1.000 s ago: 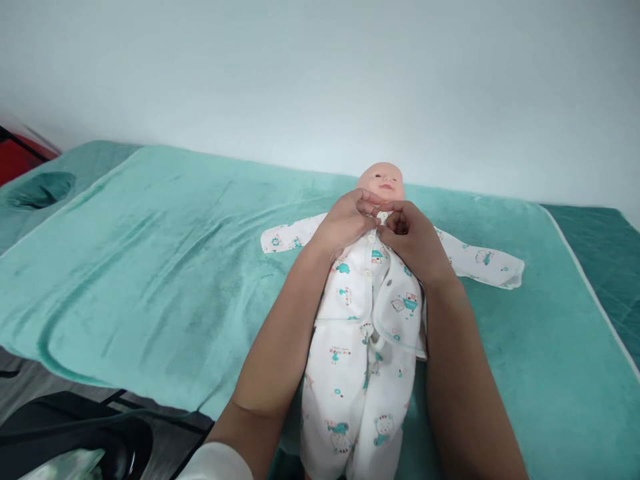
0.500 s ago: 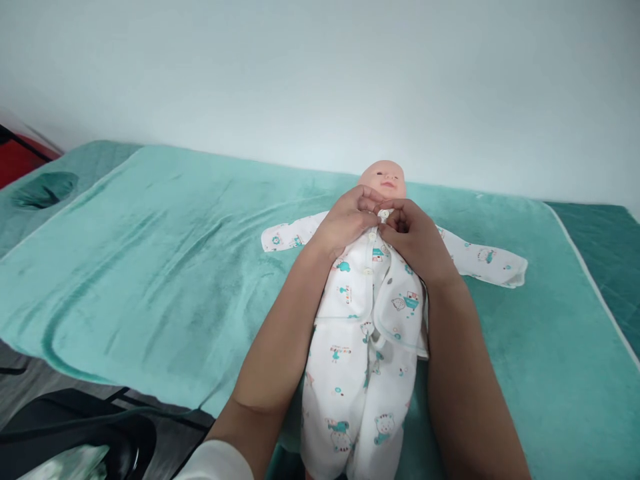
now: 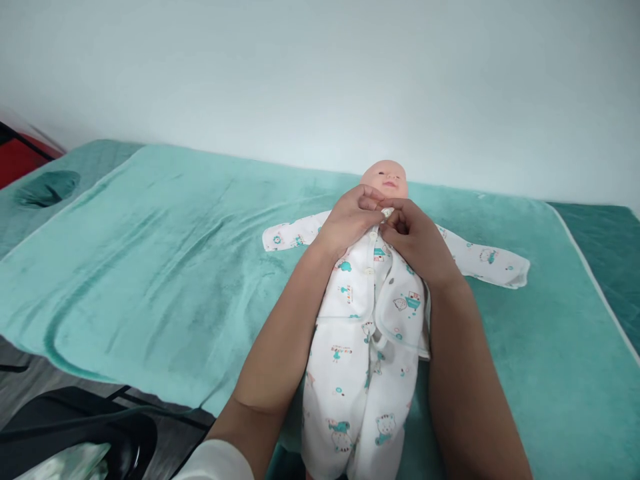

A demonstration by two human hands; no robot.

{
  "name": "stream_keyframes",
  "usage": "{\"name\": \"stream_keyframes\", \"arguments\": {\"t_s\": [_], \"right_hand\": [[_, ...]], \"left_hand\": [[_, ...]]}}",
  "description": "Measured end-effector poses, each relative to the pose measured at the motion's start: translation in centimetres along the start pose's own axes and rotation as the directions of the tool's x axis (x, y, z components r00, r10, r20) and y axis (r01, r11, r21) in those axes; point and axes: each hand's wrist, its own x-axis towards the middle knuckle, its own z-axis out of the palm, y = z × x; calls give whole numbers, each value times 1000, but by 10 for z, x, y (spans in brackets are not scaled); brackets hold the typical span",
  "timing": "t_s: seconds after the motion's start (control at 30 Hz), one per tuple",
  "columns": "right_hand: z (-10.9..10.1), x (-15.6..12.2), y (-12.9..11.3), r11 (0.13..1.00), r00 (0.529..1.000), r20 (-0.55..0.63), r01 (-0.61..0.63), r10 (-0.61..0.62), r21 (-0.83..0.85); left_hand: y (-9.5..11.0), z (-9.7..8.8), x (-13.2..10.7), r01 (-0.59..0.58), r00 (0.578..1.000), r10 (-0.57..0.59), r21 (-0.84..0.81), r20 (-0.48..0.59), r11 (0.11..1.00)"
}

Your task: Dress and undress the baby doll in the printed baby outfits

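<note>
A baby doll [image 3: 384, 177] lies on its back on a teal towel [image 3: 165, 267], dressed in a white printed romper [image 3: 363, 347] with sleeves spread to both sides. My left hand [image 3: 350, 221] and my right hand [image 3: 415, 241] meet at the romper's collar, just under the doll's chin. Both pinch the fabric edges around the top button [image 3: 385, 213], fingers curled. Lower white buttons [image 3: 369, 271] run down the front placket. My forearms lie along either side of the doll's body.
The towel covers a darker green padded table [image 3: 607, 257] that runs along a pale wall. A face hole [image 3: 47, 188] sits in the pad at far left, beside something red [image 3: 17, 157]. A black object [image 3: 85, 433] stands on the floor at lower left.
Both hands stay at the collar with only slight finger movement. The view has shifted a little.
</note>
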Motion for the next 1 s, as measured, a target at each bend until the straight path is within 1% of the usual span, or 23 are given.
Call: {"name": "stream_keyframes", "arguments": {"t_s": [0.13,0.23,0.37,0.43,0.5,0.6,0.7,0.77,0.83,0.93,1.0], "right_hand": [[0,0,1,999,1000,2,0,0,43],[1,0,4,997,1000,-29,11,-9,72],[1,3,10,987,995,-95,21,-5,159],[2,4,11,982,988,-157,23,6,187],[3,4,11,984,970,-240,15,29,177],[6,0,8,998,932,-360,-14,34,60],[10,-7,7,990,902,-426,17,-76,-142],[11,-10,7,968,891,-424,59,-161,-244],[12,-13,9,952,889,-409,88,-208,-292],[12,-14,11,946,894,-392,92,-216,-312],[12,-14,9,946,902,-385,73,-197,-314]], "left_hand": [[1,2,-1,-2,1000,2,-29,-9,1000],[-2,3,0,-61,998,61,21,-5,998],[-8,2,3,-150,985,162,190,-51,970],[-10,2,2,-190,975,217,303,-57,934],[-11,2,0,-238,960,279,419,-38,876],[-12,2,-8,-271,944,330,544,-11,794],[-16,1,-16,-301,928,372,611,11,733],[-20,0,-20,-324,916,399,648,35,689],[-23,-1,-22,-332,911,408,685,56,648],[-26,-1,-21,-322,909,412,724,57,610],[-25,-2,-20,-308,915,400,730,52,610]]}}
